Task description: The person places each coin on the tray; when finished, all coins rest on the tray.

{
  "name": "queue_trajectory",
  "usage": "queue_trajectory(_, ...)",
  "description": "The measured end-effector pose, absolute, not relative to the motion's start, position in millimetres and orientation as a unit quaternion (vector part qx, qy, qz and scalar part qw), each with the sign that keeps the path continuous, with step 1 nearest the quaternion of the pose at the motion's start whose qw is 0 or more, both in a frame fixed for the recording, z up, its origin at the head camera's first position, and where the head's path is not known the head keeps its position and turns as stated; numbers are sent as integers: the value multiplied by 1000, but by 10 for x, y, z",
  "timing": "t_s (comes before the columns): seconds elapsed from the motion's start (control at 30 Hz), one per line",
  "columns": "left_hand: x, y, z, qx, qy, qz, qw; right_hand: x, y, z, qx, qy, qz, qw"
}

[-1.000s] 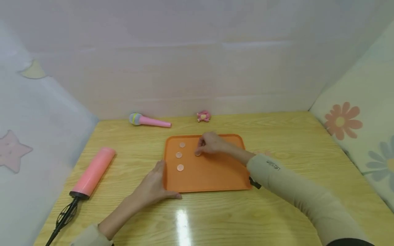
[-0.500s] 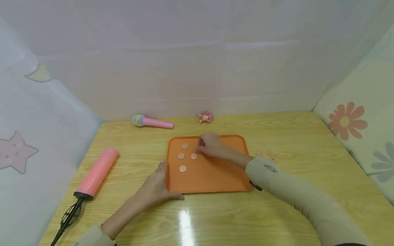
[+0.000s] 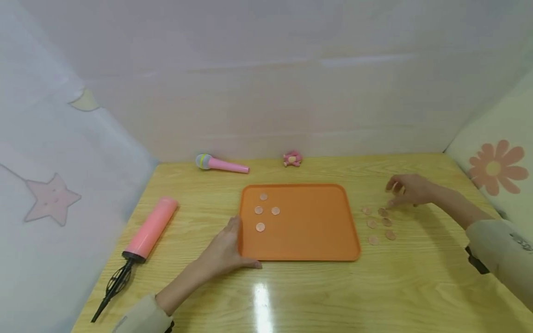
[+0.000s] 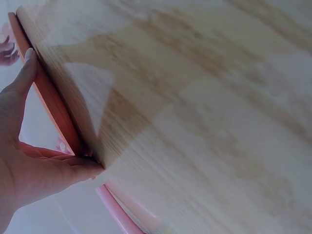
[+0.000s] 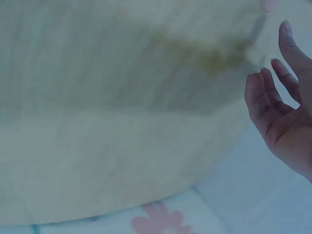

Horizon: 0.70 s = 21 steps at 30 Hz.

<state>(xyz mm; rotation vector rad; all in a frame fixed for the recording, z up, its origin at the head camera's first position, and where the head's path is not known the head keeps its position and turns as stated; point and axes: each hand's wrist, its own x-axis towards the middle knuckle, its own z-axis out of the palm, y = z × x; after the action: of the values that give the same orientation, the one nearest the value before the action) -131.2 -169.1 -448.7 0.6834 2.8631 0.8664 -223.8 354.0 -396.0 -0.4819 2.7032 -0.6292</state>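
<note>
Our left hand (image 3: 225,252) rests flat against the near left corner of the orange tray (image 3: 316,240), fingers straight. Four coins (image 3: 264,211) lie on the tray's left part. Our right hand (image 3: 405,189) hovers empty, fingers loosely spread, just above six loose coins (image 3: 380,224) on the wooden table (image 3: 333,296) right of the tray.

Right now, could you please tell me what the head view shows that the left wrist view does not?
Only the head view shows the four coins on the tray, the loose coins on the table, the right hand above them, the toy microphone and the pink pump. Only the left wrist view shows, up close, the thumb lying along the tray's near edge. Both show the left hand resting against the orange tray's left corner on the wooden table.
</note>
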Motion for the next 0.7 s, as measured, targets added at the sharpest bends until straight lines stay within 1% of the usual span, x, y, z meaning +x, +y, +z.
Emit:
queue_trajectory(0.1,-1330,-1683,-4482,225,936,268,35,-2131,3704,-4123,-168,950,-218,147)
queue_trajectory(0.23,-1364,-1682,-4455,227,941,249,42,-2076,3750,-4244,-172,956,-214,98)
queue_trajectory(0.37,-1372,-1705,-4427,223,943,243,49,-2093,3660,-4276,-182,954,-226,78)
queue_trajectory(0.53,-1348,-1733,-4395,218,944,244,52,-2125,3438,-4339,-197,950,-234,57)
queue_trajectory(0.7,-1349,-1743,-4410,217,945,240,51,-2140,3313,-4336,-202,952,-226,48)
